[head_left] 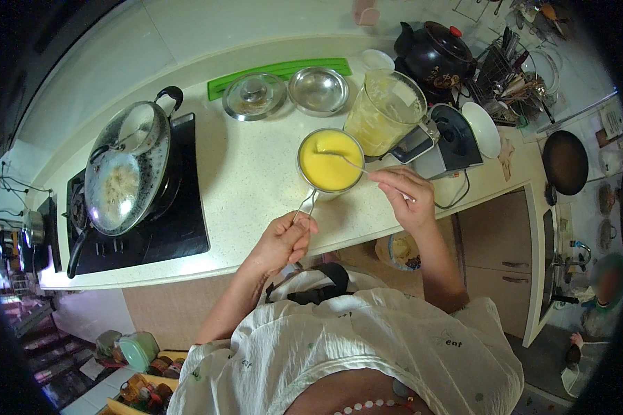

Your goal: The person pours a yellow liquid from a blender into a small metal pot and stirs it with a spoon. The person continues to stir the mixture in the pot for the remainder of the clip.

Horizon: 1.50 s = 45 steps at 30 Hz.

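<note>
My left hand grips the long metal handle of a small steel pot full of smooth yellow liquid on the counter. My right hand pinches a thin metal spoon, its bowl end dipped in the liquid. Just behind the pot stands a tall clear jug smeared with pale yellow residue, beside a grey and black appliance base.
The counter holds a hob with a lidded pan, a lid, a steel bowl, a black kettle, a utensil rack and a white plate. Another person is at the lower right.
</note>
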{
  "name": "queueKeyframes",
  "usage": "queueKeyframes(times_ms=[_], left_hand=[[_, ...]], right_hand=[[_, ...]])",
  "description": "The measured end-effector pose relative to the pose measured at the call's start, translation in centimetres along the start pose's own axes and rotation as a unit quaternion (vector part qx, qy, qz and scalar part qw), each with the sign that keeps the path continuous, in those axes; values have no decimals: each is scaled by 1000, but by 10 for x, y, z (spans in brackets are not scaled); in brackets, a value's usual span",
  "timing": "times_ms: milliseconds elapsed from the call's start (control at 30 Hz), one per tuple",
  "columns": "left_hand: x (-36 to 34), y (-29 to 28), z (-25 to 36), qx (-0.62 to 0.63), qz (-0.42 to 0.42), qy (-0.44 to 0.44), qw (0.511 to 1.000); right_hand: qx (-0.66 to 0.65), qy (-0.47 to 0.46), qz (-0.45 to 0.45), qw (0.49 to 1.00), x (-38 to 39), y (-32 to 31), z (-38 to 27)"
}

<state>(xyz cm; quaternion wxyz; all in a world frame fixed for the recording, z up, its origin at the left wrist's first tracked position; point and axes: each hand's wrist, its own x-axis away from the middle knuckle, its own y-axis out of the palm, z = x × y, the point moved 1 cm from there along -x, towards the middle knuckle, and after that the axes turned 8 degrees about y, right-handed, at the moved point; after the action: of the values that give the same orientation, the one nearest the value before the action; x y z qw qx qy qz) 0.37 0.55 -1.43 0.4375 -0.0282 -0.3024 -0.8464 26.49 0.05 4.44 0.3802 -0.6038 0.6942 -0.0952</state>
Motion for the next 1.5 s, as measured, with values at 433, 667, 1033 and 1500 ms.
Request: queueKeyframes(times_ms=[433,667,1033,1500], left_hand=[[3,-1,2,-12,6,-9,1000],[2,-6,3,-22,-5,-10,1000],[1,-7,2,6,-17,0,1000],[0,-7,-1,11,-7,-8,1000]], right_hand=[[-8,-5,-29,1000,9,-14,-26],[4,-2,34,999,3,-7,-7],[-78,112,97,986,29,1,10],[-77,90,73,990,15,11,-4]])
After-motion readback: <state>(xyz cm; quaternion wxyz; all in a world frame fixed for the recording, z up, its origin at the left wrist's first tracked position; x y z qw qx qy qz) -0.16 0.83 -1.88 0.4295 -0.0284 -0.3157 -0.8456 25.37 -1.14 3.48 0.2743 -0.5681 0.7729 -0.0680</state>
